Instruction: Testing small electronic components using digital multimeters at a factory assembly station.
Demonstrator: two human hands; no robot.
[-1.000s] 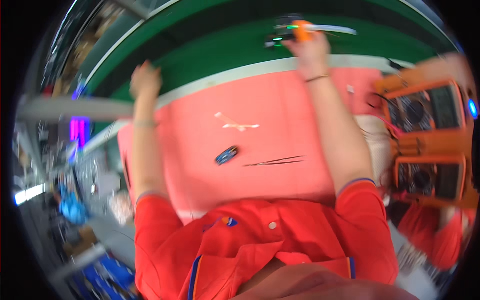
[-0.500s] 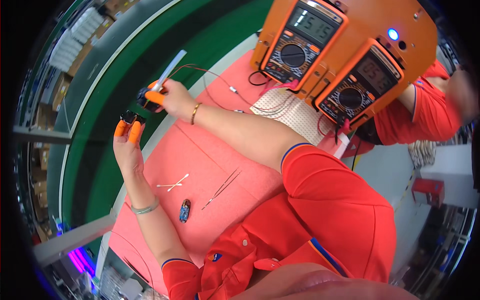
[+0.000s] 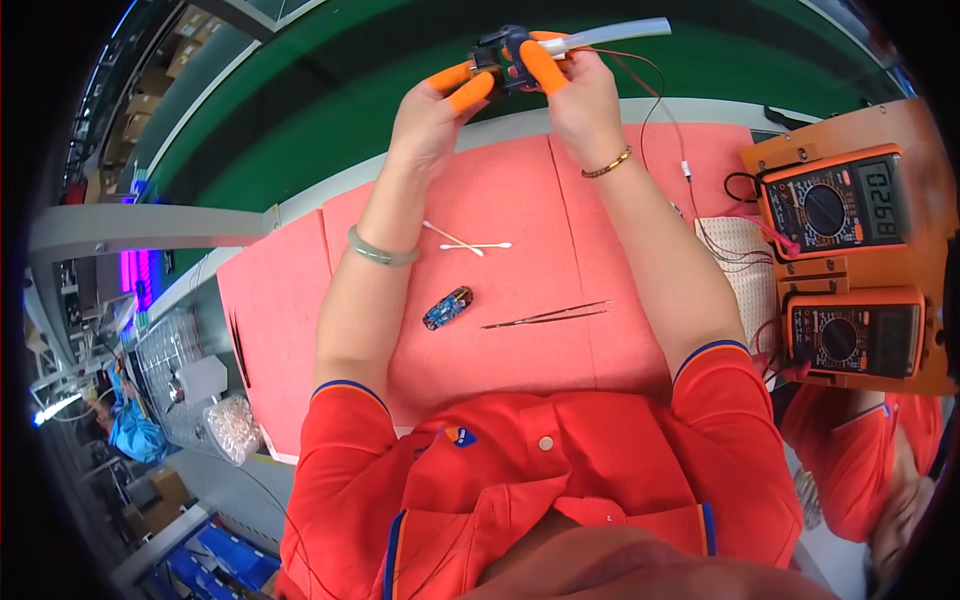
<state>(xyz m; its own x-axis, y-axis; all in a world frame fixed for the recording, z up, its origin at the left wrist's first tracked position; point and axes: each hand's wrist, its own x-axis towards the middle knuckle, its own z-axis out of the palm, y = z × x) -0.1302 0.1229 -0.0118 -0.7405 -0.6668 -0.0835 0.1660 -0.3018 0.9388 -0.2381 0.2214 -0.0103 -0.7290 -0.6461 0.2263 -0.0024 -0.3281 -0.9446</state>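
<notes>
Over the green belt beyond the mat, my left hand (image 3: 432, 118), in orange finger cots, pinches a small black part (image 3: 486, 60). My right hand (image 3: 582, 98), also in orange cots, grips a dark frame-shaped fixture (image 3: 519, 52). From that fixture a translucent tube (image 3: 625, 34) sticks out to the right, and a thin red wire (image 3: 655, 75) trails from it. Fixture and black part meet or nearly meet; contact is hard to tell. On the mat below my hands lie crossed cotton swabs (image 3: 478, 246), a small oval blue circuit board (image 3: 446, 309) and tweezers (image 3: 548, 316).
Two orange multimeters (image 3: 833, 208) stand on an orange stand at right, beside a white perforated board (image 3: 735, 255) with wires. A pink mat (image 3: 500, 375) covers the table. A grey post (image 3: 165, 228) and a bag of clear bits (image 3: 234, 428) are at left. People sit at both sides.
The view has turned, so the multimeters now sit at the far right. My hands, apart before, have come together, bringing the black part up to the fixture.
</notes>
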